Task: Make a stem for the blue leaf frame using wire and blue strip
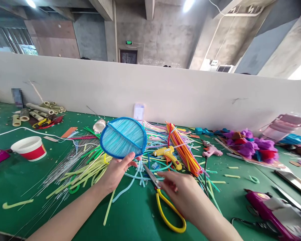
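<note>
My left hand (116,170) holds up a blue leaf-shaped piece (123,137) made of pipe cleaners, gripped by its lower edge with thumb and fingers. My right hand (182,190) lies over yellow-handled scissors (165,204) on the green table (132,217); its fingers curl near the top of the handles, and the blades point up and left toward the blue piece. Whether the fingers grip the scissors I cannot make out. Loose blue strands hang below the piece.
A heap of coloured pipe cleaners (183,147), a yellow glue gun (168,154) and a pink one (210,150) lie behind. Thin wires (70,164), a red-and-white cup (30,148), bamboo tubes (40,110), purple flowers (251,147) and a magenta tool (268,207) surround. A white partition stands at the back.
</note>
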Action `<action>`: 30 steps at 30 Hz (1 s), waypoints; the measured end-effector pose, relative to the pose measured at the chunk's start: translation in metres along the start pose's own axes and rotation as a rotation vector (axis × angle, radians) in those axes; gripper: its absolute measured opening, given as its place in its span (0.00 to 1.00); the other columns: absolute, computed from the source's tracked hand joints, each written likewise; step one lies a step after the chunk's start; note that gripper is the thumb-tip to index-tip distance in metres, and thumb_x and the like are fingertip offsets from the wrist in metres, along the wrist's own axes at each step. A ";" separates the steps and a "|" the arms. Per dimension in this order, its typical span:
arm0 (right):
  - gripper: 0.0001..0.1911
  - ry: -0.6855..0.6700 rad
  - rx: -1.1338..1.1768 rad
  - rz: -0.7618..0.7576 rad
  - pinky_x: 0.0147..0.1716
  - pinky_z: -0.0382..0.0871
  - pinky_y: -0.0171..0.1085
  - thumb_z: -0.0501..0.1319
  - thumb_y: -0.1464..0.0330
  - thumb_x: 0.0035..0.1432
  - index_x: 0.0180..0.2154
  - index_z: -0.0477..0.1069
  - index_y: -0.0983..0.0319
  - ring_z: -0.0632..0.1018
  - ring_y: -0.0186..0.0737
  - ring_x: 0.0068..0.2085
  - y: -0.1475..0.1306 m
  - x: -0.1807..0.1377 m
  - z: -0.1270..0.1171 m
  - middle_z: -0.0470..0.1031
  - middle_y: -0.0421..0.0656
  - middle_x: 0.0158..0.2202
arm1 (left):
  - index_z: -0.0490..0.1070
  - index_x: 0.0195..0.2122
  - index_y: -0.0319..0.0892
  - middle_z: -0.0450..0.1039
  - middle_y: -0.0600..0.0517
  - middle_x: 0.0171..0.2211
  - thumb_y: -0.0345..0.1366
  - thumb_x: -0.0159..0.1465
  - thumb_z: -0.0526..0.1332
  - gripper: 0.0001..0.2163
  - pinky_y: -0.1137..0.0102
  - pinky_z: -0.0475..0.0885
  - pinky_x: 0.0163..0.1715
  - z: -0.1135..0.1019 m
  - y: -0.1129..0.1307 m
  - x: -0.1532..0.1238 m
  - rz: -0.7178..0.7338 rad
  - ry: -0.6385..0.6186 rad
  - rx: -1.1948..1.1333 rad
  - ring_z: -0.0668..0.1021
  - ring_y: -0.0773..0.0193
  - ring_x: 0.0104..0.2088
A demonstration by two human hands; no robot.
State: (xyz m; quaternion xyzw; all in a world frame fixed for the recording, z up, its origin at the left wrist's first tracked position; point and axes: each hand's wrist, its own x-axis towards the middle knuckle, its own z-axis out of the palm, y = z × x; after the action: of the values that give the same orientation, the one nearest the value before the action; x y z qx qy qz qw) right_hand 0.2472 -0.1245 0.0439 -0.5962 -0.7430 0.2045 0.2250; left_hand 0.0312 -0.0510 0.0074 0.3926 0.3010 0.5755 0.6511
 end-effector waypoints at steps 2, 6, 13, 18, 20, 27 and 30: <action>0.15 0.038 0.461 0.023 0.32 0.76 0.41 0.65 0.57 0.59 0.43 0.81 0.59 0.83 0.47 0.32 -0.011 0.018 0.000 0.83 0.46 0.32 | 0.79 0.36 0.41 0.78 0.50 0.35 0.40 0.57 0.73 0.10 0.68 0.75 0.33 0.001 0.000 -0.004 -0.029 -0.068 -0.019 0.79 0.59 0.38; 0.18 0.062 1.025 0.034 0.38 0.76 0.37 0.76 0.57 0.45 0.36 0.81 0.59 0.82 0.42 0.35 -0.019 0.040 0.017 0.84 0.43 0.33 | 0.79 0.39 0.42 0.80 0.49 0.36 0.40 0.59 0.72 0.11 0.67 0.75 0.35 0.003 -0.002 -0.008 -0.068 -0.163 -0.022 0.78 0.61 0.37; 0.12 0.111 1.159 -0.001 0.29 0.70 0.30 0.78 0.63 0.44 0.27 0.79 0.60 0.76 0.32 0.27 -0.013 0.040 0.028 0.79 0.37 0.24 | 0.80 0.40 0.40 0.81 0.47 0.38 0.40 0.60 0.71 0.11 0.66 0.74 0.37 0.004 -0.006 -0.011 -0.116 -0.234 0.013 0.78 0.59 0.38; 0.13 0.064 1.213 -0.030 0.29 0.68 0.31 0.77 0.63 0.46 0.28 0.76 0.61 0.76 0.32 0.27 -0.014 0.039 0.029 0.78 0.37 0.25 | 0.80 0.39 0.41 0.81 0.47 0.38 0.41 0.60 0.70 0.10 0.67 0.73 0.37 0.003 -0.007 -0.011 -0.112 -0.262 0.063 0.77 0.59 0.38; 0.14 0.066 1.216 -0.043 0.29 0.68 0.32 0.77 0.63 0.46 0.28 0.75 0.61 0.76 0.32 0.28 -0.015 0.039 0.030 0.78 0.37 0.26 | 0.81 0.39 0.41 0.81 0.48 0.38 0.41 0.61 0.69 0.10 0.67 0.73 0.38 0.002 -0.008 -0.011 -0.096 -0.266 0.100 0.77 0.59 0.38; 0.15 0.080 1.228 -0.051 0.31 0.65 0.31 0.75 0.61 0.50 0.29 0.72 0.61 0.73 0.31 0.29 -0.015 0.037 0.037 0.73 0.36 0.27 | 0.81 0.35 0.41 0.80 0.49 0.33 0.41 0.61 0.70 0.09 0.66 0.72 0.41 -0.007 -0.014 -0.010 -0.110 -0.233 0.195 0.78 0.59 0.36; 0.16 0.094 1.221 -0.028 0.30 0.64 0.32 0.74 0.61 0.50 0.29 0.71 0.61 0.72 0.31 0.29 -0.014 0.037 0.038 0.72 0.36 0.27 | 0.80 0.35 0.41 0.80 0.50 0.33 0.41 0.60 0.70 0.08 0.66 0.73 0.42 -0.007 -0.015 -0.010 -0.111 -0.223 0.205 0.78 0.60 0.36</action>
State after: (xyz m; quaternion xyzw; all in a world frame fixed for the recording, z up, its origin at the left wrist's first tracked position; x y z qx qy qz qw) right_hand 0.2073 -0.0928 0.0239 -0.3582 -0.4889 0.5637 0.5612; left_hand 0.0312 -0.0606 -0.0101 0.5011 0.3054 0.4578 0.6679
